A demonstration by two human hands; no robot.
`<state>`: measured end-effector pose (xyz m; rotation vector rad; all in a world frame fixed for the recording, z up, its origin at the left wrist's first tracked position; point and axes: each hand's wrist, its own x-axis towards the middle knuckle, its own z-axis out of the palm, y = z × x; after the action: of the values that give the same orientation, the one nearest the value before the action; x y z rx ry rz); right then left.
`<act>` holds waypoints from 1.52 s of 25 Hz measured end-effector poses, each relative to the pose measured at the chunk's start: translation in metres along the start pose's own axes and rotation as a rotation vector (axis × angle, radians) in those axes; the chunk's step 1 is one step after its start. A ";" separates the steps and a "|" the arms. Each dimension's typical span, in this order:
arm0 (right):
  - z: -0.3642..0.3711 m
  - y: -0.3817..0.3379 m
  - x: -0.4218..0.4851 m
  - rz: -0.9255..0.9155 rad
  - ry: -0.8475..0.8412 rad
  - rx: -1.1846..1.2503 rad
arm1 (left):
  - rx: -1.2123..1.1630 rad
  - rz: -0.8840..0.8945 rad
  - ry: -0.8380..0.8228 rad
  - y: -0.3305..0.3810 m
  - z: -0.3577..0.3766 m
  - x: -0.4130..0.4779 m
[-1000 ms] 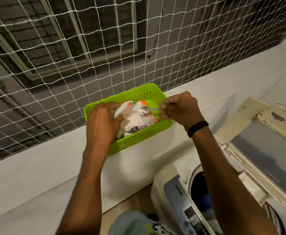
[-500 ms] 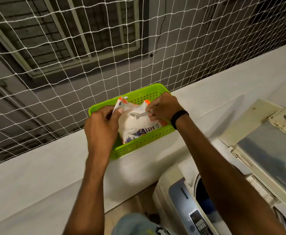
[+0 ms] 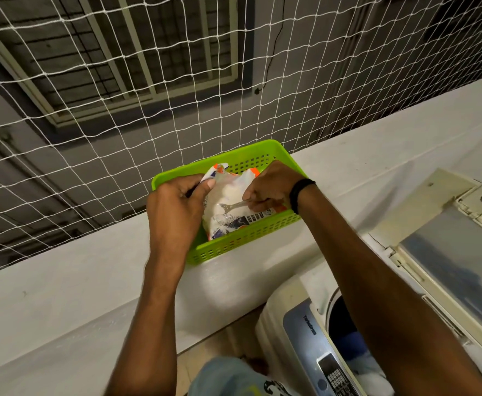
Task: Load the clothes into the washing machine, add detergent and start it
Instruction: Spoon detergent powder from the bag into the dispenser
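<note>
A detergent bag, clear plastic with orange and blue print and white powder inside, stands in a green plastic basket on the white ledge. My left hand grips the bag's left top edge and holds it open. My right hand holds a metal spoon whose bowl is down inside the bag in the powder. The washing machine stands at the lower right with its lid raised. Blue and white clothes lie in the drum.
A white ledge runs across the view, with a white rope net above it. The machine's control panel faces me at the bottom. My knee in printed cloth shows at the bottom edge.
My right hand has pushed the spoon from above the bag's mouth down into the powder. My left hand has shifted to pinch the bag's upper left edge.
</note>
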<state>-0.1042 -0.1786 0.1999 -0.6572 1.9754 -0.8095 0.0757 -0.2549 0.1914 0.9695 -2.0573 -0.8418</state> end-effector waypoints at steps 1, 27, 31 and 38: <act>0.000 0.000 -0.001 0.004 -0.044 -0.010 | 0.001 0.013 -0.006 0.000 0.001 0.002; -0.053 0.034 -0.057 -0.100 0.200 0.315 | -0.259 -0.084 -0.255 0.004 0.021 0.028; -0.056 0.037 -0.065 -0.124 0.199 0.346 | -0.207 -0.091 -0.211 0.009 0.018 0.025; -0.063 0.052 -0.080 -0.151 0.190 0.417 | -0.117 -0.082 -0.224 0.017 0.021 0.007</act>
<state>-0.1280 -0.0704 0.2279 -0.4974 1.8530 -1.3731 0.0487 -0.2466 0.1955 0.9357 -2.1388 -1.1456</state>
